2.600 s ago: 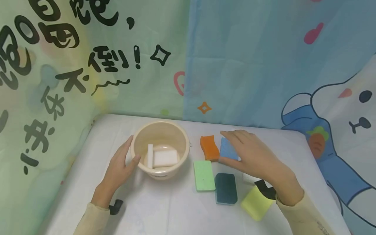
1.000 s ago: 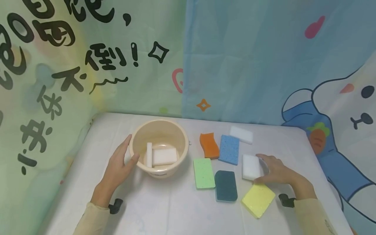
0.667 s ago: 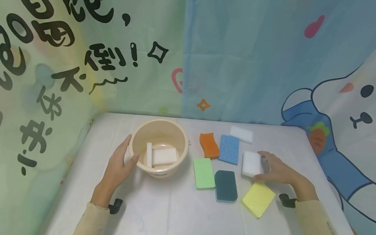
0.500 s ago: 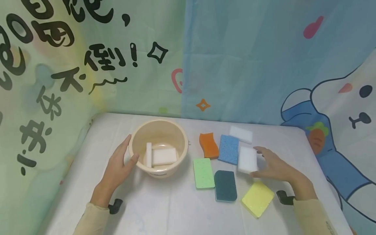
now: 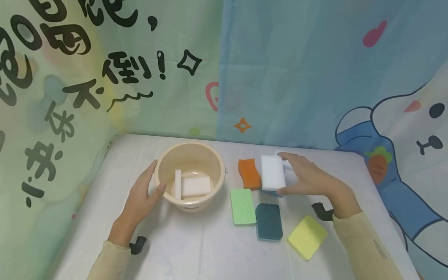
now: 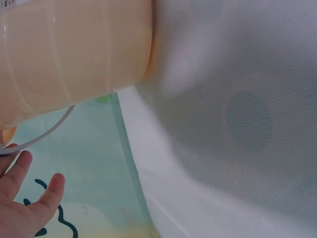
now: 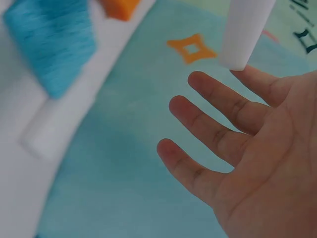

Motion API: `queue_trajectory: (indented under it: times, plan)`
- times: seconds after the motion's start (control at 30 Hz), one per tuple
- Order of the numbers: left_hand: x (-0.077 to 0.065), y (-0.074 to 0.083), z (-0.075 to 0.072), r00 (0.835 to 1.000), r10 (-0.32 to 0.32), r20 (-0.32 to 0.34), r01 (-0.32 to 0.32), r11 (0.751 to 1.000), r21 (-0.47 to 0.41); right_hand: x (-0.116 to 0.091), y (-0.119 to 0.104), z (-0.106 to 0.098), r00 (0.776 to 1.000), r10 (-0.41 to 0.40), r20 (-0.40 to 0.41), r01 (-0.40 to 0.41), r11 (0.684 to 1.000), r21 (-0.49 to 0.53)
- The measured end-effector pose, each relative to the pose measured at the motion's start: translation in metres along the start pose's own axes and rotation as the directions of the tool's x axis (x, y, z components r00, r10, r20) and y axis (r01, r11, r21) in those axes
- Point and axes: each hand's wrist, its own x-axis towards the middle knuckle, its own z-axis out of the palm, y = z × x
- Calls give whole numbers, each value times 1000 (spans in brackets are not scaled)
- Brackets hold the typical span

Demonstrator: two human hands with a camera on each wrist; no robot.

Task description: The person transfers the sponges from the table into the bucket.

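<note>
In the head view, my right hand (image 5: 308, 175) pinches a white sponge (image 5: 273, 173) by its edge between thumb and index finger. The sponge is raised over a blue sponge (image 5: 271, 192), which it mostly covers. The right wrist view shows the other fingers (image 7: 198, 121) spread and free, the white sponge's end at the index fingertip. At the left, my left hand (image 5: 140, 200) rests against a cream bucket (image 5: 217, 155), its thumb at the rim and fingers along the outer side. Inside the bucket lie a white block (image 5: 196, 187) and another one on edge (image 5: 178, 184).
Around the right hand's side lie an orange wavy sponge (image 5: 249, 174), a light green sponge (image 5: 243, 207), a dark green sponge (image 5: 269, 221) and a yellow sponge (image 5: 307, 237). Another white sponge (image 7: 62, 121) lies by the blue one. A printed curtain (image 5: 280, 77) hangs behind the table.
My right hand has picked up the white sponge from behind the yellow one and carried it left and away from me, over the blue sponge. The left hand stays at the bucket.
</note>
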Motion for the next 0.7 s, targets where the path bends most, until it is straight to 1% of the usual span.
queue_trajectory:
  times: [0.23,0.37,0.47,0.53,0.7]
  plan:
    - [1,-1,1,1000,4,0,-4,1000,-12,25,-36,-15,992,-127,-7,127,992,5]
    - [1,-2,1,1000,1,8,-1,1000,-19,39,-56,-21,981,-195,9,195,981,25]
    - [2,-2,1,1000,-4,12,4,1000,-22,48,-70,-24,970,-243,18,242,970,21]
    - [1,-2,1,1000,-4,12,5,1000,-21,55,-80,-27,965,-260,23,260,966,5]
    - [1,-2,0,1000,-2,6,2,1000,-16,70,-108,-30,960,-274,51,278,957,-84]
